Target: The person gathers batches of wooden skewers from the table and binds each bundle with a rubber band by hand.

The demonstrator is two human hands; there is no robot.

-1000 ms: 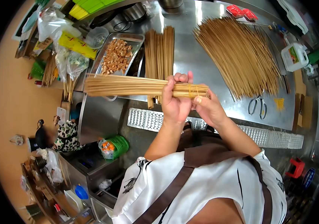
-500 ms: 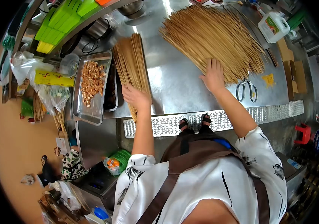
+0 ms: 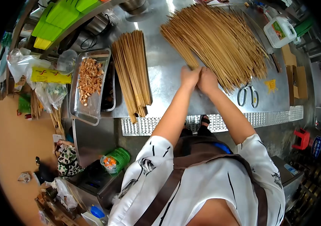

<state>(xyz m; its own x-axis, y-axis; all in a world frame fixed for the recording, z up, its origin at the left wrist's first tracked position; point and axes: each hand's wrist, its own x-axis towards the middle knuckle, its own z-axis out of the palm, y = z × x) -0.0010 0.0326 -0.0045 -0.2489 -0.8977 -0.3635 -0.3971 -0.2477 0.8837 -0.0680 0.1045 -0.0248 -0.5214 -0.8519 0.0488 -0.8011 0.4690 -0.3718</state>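
A large fanned pile of bamboo skewers (image 3: 217, 41) covers the upper right of the steel table. At its lower left edge my left hand (image 3: 189, 77) is closed around the near ends of a small bunch, which stands slightly apart from the pile. My right hand (image 3: 207, 80) touches it, fingers curled around skewers at the pile's edge; the exact grip is partly hidden. A smaller bundle of skewers (image 3: 132, 67) lies to the left, untouched by either hand. Scissors (image 3: 248, 95) rest beside the pile's near end on the right.
A metal tray (image 3: 86, 113) of chopped brown pieces (image 3: 90, 79) stands left of the smaller bundle, overlapping a darker tray (image 3: 109, 90). A white jug (image 3: 280, 32) is at the far right. Green containers (image 3: 60, 17) sit on a shelf above. Another person (image 3: 68, 160) is at lower left.
My left hand has left the smaller bundle and moved right to the large pile. My right hand has shifted slightly left and curled. A small bunch has parted from the pile's left edge.
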